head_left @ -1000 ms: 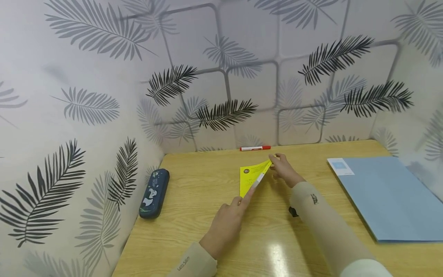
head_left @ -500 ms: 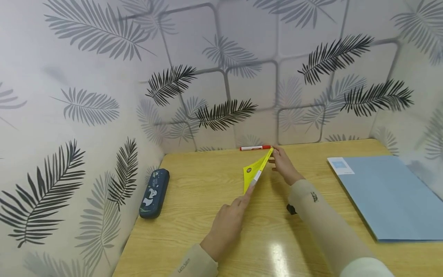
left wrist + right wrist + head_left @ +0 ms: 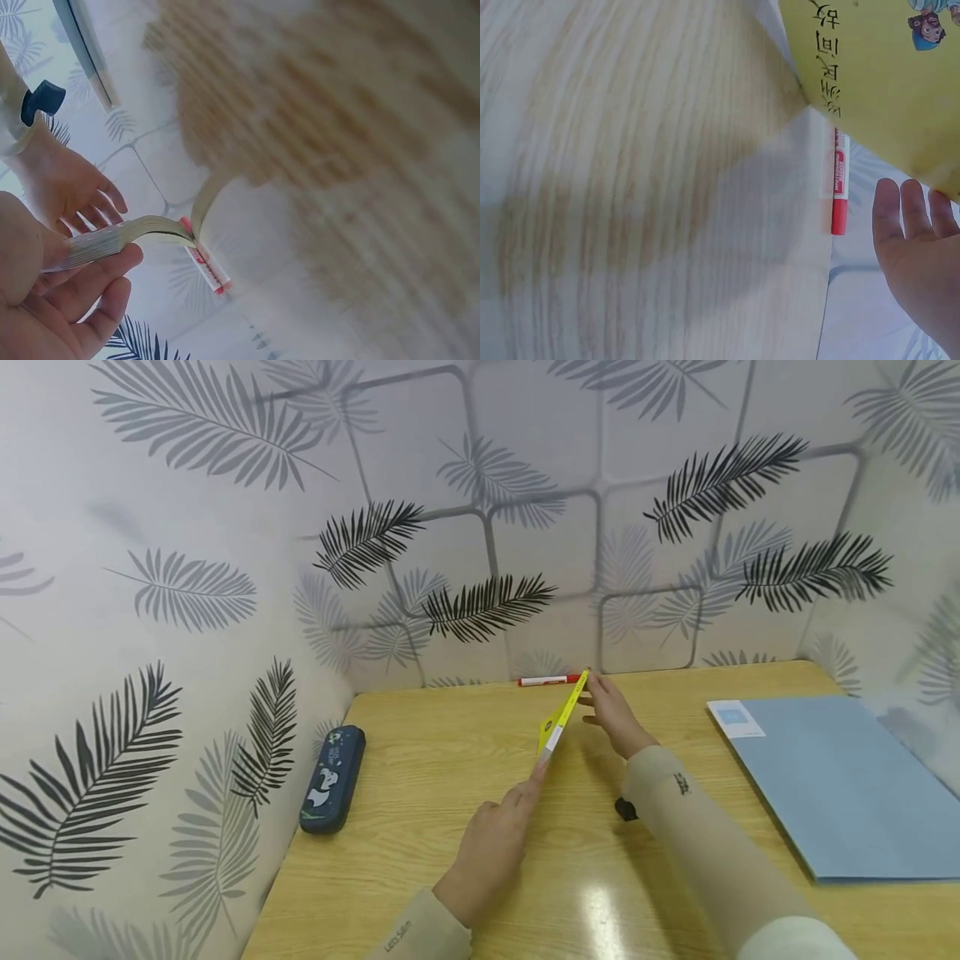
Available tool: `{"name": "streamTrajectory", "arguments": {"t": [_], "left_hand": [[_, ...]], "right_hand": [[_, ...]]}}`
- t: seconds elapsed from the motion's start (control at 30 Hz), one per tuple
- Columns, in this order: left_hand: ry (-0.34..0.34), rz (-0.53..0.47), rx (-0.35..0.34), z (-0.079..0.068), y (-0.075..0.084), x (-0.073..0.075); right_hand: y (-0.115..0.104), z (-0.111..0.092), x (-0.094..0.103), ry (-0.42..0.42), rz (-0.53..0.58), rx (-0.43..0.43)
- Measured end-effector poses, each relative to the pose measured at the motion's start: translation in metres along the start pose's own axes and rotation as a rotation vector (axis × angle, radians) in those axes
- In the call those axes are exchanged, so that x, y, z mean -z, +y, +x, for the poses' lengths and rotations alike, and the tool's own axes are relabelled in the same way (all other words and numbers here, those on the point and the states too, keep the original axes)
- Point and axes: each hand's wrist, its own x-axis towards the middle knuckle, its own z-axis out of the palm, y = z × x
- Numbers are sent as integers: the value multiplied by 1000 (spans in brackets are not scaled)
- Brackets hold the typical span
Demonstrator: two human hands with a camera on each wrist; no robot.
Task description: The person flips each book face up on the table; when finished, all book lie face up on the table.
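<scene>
Yellow paperback book (image 3: 567, 712) with white spine label: tilted, spine toward head camera, seemingly raised over pale wood table (image 3: 420, 777). Left hand (image 3: 491, 839) pinches near end, thumb against fingers. Right hand (image 3: 611, 714) at far end, outer fingers loosely spread by cover edge; thumb hidden, cannot tell if pinching. Progress, judged: book in hand, not laid down. Red-and-white marker (image 3: 543, 681), dark-blue panda pencil case (image 3: 333, 781), flat light-blue folder (image 3: 825, 793) lie untouched.

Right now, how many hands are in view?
2: the left hand grips the book at its end nearer the person; the right hand is at the far end, partly hidden by the book in its wrist view.
</scene>
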Motion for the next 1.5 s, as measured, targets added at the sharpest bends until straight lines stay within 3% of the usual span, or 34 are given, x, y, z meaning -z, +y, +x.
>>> {"name": "streamTrajectory", "arguments": {"t": [0.2,0.33,0.5,0.67,1.0,1.1,1.27,1.5], "left_hand": [[24,-33,-4,0,0,2],[19,-54,4,0,0,1],[21,-69,21,-2,0,-1],[64,-78,43,-1,0,-1],[155,-15,22,-1,-3,-4],[114,-43,64,2,-3,-3],[-9,-194,194,7,-2,2],[-41,-251,254,6,-4,5]], "right_hand": [[-19,-8,2,-38,62,-10],[-20,-8,2,-51,42,3],[-6,-2,2,-22,-50,28],[0,-2,3,28,-131,19],[3,-7,5,124,-150,-1],[2,-6,5,133,-147,5],[3,-3,4,150,-139,19],[7,-4,3,164,-151,23]]}}
